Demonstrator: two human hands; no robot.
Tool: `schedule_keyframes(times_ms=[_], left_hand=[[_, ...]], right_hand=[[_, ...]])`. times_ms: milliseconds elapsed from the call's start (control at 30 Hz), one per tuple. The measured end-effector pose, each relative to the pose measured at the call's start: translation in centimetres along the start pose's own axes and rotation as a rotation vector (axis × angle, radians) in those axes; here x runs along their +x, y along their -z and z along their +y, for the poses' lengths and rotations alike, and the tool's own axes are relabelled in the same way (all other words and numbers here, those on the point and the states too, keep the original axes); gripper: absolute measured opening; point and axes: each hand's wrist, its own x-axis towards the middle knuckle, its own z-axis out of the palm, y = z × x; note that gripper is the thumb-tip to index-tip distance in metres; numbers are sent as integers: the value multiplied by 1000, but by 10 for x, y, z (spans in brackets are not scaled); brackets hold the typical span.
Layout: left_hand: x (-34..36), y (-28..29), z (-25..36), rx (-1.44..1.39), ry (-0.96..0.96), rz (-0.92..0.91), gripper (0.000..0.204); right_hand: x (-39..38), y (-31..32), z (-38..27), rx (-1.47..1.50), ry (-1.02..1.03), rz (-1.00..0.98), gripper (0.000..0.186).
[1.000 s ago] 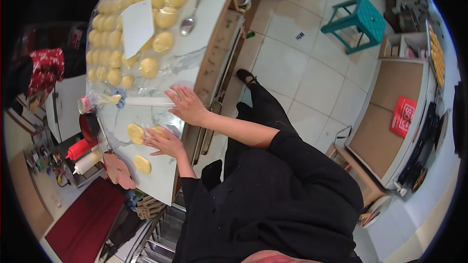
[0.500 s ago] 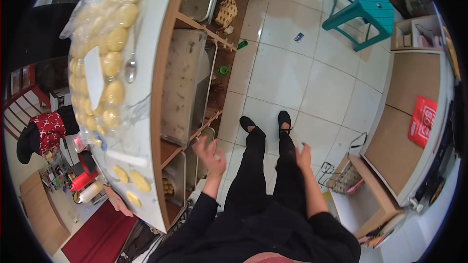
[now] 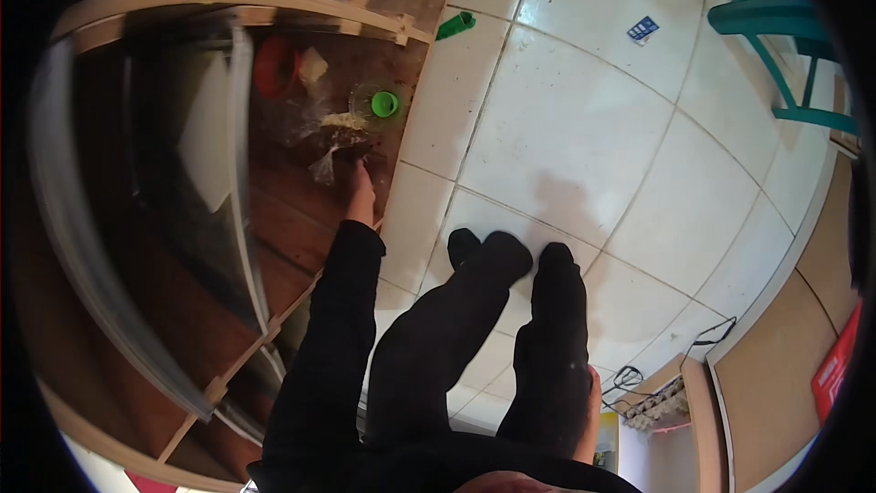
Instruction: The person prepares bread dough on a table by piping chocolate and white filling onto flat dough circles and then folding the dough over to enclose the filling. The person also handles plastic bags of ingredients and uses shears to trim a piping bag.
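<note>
My left hand (image 3: 362, 190) reaches into the low brown shelf space, its fingertips close to a crumpled clear plastic bag (image 3: 324, 164). Whether the fingers touch or grip the bag is too dim to make out. Just beyond it sit a clear plastic container (image 3: 368, 99) and a small green ring-shaped piece (image 3: 384, 104). A red round object (image 3: 276, 66) lies deeper in, beside a pale lump (image 3: 313, 65). Along the outer side of my right leg, my right hand (image 3: 593, 394) is mostly covered by the black trousers, its fingers hidden.
Large metal trays (image 3: 239, 173) stand in the wooden rack (image 3: 228, 383) on the left. A green tube-like piece (image 3: 455, 26) and a blue-white packet (image 3: 642, 30) lie on the tiles. Right are a teal stool (image 3: 776, 18), a wire basket (image 3: 662, 406) and a cabinet (image 3: 776, 338).
I have bent lower, and the view has dropped from the table top toward the rack's bottom. My left hand has moved forward into the shelf space; my right has gone down beside my leg.
</note>
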Motion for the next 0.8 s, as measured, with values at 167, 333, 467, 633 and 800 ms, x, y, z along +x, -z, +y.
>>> schedule_keyframes(times_ms=[167,333,467,633,800], left_hand=[[60,32,31,-311,-113,157,35],[15,50,18,-643,120,-316,19],[-83,74,-3,-659,-57,-574,15],[-187,140,-6,-771,110,-761,17],[-353,201,-9,-530,-123,-1024,35]], right_hand=[[34,-22,-19,32,48,-61,45],[-16,-16,-35,-3,5,-58,40],[-67,18,-31,-46,51,179,40],[-123,28,-52,-63,221,195,39],[-222,-68,-110,-201,365,-216,36]])
